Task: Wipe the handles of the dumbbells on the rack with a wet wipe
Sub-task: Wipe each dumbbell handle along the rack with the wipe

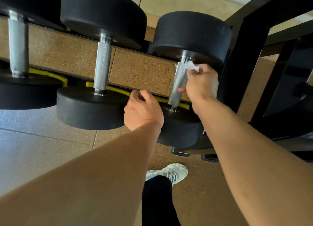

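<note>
Three black dumbbells lie side by side on a rack. My right hand (201, 83) is wrapped around the knurled silver handle (177, 83) of the rightmost dumbbell (191, 32), with a crumpled white wet wipe (192, 65) pressed against the bar's upper part. My left hand (144, 110) rests with curled fingers on the rack's front rail, between the middle dumbbell (91, 107) and the rightmost one; whether it grips the rail I cannot tell. The middle handle (102, 65) and the left handle (17, 44) are bare.
Yellow cradle pads (118, 90) line the rack's front rail. The black rack frame (243, 59) rises on the right, with more dark gear behind it. Below are a speckled brown rubber floor (203, 192), my white shoe (171, 172) and a dark trouser leg.
</note>
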The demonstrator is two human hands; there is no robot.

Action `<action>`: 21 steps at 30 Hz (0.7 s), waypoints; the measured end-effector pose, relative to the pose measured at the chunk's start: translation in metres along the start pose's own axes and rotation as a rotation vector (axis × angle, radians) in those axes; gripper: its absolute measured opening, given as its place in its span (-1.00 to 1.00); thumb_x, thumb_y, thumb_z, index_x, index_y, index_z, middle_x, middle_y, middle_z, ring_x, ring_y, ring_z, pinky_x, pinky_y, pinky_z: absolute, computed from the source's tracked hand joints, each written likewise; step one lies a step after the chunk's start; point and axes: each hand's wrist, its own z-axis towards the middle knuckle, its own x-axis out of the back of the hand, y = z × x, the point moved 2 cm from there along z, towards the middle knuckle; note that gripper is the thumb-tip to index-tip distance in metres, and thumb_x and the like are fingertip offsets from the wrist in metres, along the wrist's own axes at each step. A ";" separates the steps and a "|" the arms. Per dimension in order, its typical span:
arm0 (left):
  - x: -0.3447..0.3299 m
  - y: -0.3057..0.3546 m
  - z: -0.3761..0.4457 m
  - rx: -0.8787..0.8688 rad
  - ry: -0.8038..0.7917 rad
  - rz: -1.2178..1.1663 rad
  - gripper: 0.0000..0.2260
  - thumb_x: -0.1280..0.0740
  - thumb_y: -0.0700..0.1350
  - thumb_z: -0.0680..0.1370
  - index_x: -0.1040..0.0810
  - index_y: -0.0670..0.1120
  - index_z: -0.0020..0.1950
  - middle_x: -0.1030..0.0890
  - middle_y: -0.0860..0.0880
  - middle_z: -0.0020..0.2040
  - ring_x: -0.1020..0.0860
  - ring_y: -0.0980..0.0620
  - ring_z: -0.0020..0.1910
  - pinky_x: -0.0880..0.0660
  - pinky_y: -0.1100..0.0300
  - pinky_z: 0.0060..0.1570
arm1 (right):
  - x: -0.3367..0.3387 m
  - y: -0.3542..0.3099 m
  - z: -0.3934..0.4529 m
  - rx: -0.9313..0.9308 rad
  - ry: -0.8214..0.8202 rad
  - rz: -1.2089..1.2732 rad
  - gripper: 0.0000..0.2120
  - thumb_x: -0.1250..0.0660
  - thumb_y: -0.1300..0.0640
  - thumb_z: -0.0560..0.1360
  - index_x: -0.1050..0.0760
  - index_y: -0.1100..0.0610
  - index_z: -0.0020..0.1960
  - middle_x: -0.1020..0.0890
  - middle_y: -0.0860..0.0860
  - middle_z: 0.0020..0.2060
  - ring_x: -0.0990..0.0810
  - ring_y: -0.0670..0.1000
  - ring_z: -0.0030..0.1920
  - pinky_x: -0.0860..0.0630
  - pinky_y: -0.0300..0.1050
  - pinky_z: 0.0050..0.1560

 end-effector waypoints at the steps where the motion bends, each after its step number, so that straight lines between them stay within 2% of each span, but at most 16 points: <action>1: 0.000 0.000 0.000 -0.002 0.001 -0.001 -0.70 -0.08 0.01 0.64 -0.48 -0.06 -0.17 -0.42 0.06 -0.34 -0.37 -0.02 -0.31 -0.29 0.08 -0.16 | -0.003 0.003 0.001 0.031 -0.022 -0.043 -0.91 -0.20 0.10 0.67 -0.46 -0.06 0.09 -0.61 -0.11 -0.12 -0.71 -0.03 -0.30 -0.61 -0.21 -0.31; 3: 0.001 0.000 -0.001 -0.001 -0.002 -0.001 -0.70 -0.08 0.01 0.64 -0.50 -0.07 -0.16 -0.43 0.05 -0.33 -0.40 -0.06 -0.28 -0.30 0.07 -0.15 | 0.005 0.014 0.001 0.154 -0.077 -0.252 -0.84 -0.20 0.11 0.65 -0.46 -0.07 0.18 -0.60 -0.07 -0.04 -0.68 0.05 -0.13 -0.66 0.02 -0.13; 4: 0.001 0.000 -0.001 0.000 -0.005 -0.004 -0.70 -0.08 0.01 0.64 -0.50 -0.07 -0.15 -0.43 0.05 -0.33 -0.42 -0.09 -0.25 -0.31 0.06 -0.15 | 0.011 0.020 -0.001 0.229 -0.136 -0.394 -0.84 -0.20 0.12 0.65 -0.46 -0.06 0.18 -0.59 -0.05 -0.05 -0.65 0.06 -0.12 -0.63 0.07 -0.13; 7: 0.000 0.000 -0.001 0.002 -0.008 -0.005 -0.69 -0.08 0.00 0.63 -0.53 -0.06 -0.15 -0.45 0.06 -0.31 -0.45 -0.14 -0.17 -0.35 0.05 -0.12 | 0.022 0.036 -0.012 0.462 -0.441 -0.806 -0.81 -0.27 0.16 0.60 -0.48 -0.09 0.15 -0.60 0.01 -0.06 -0.57 0.07 -0.12 -0.55 0.05 -0.15; 10: 0.000 0.002 -0.001 0.005 -0.007 0.003 -0.69 -0.07 -0.01 0.63 -0.53 -0.06 -0.14 -0.43 0.06 -0.31 -0.44 -0.15 -0.15 -0.32 0.05 -0.12 | 0.026 0.032 -0.021 0.580 -0.640 -0.986 -0.73 -0.25 0.20 0.59 -0.52 -0.08 0.21 -0.61 0.00 -0.01 -0.57 0.08 -0.02 -0.54 0.04 -0.05; 13: 0.002 0.003 -0.003 0.008 -0.002 0.033 -0.71 -0.06 -0.03 0.64 -0.49 -0.08 -0.15 -0.41 0.04 -0.30 -0.41 -0.14 -0.14 -0.26 0.07 -0.12 | 0.037 0.015 -0.021 0.600 -0.714 -0.956 -0.76 -0.21 0.16 0.62 -0.52 -0.14 0.15 -0.61 -0.05 -0.08 -0.59 -0.04 -0.18 -0.55 -0.03 -0.13; 15: 0.002 0.004 -0.002 -0.007 0.002 0.044 -0.71 -0.05 -0.05 0.65 -0.47 -0.08 -0.15 -0.42 0.00 -0.27 -0.38 -0.12 -0.13 -0.22 0.09 -0.11 | 0.037 0.008 -0.027 0.647 -0.763 -0.869 -0.79 -0.19 0.11 0.64 -0.51 -0.18 0.07 -0.55 -0.13 -0.21 -0.55 -0.13 -0.31 -0.49 -0.11 -0.26; 17: 0.003 0.004 -0.002 -0.012 0.016 0.039 -0.71 -0.04 -0.06 0.66 -0.49 -0.09 -0.13 -0.49 -0.07 -0.16 -0.38 -0.15 -0.10 -0.21 0.08 -0.11 | 0.034 0.007 -0.035 0.677 -0.795 -0.764 -0.80 -0.20 0.11 0.65 -0.53 -0.15 0.05 -0.50 -0.16 -0.31 -0.54 -0.11 -0.33 -0.39 -0.13 -0.33; 19: 0.002 0.005 -0.001 -0.034 0.021 0.030 -0.67 -0.04 -0.05 0.67 -0.55 -0.10 -0.05 -0.59 -0.12 -0.03 -0.47 -0.21 -0.02 -0.24 0.06 -0.10 | 0.034 0.011 -0.036 0.585 -0.741 -0.574 -0.80 -0.20 0.12 0.65 -0.56 -0.13 0.09 -0.56 -0.16 -0.30 -0.58 -0.11 -0.38 -0.38 -0.18 -0.36; 21: 0.003 0.003 -0.002 -0.058 0.024 0.047 -0.65 -0.01 -0.02 0.69 -0.58 -0.07 0.03 -0.61 -0.09 0.00 -0.52 -0.21 0.03 -0.28 0.04 -0.10 | 0.039 0.017 -0.037 0.333 -0.555 -0.210 -0.79 -0.21 0.15 0.66 -0.55 -0.12 0.12 -0.66 -0.13 -0.13 -0.66 -0.12 -0.37 -0.44 -0.22 -0.36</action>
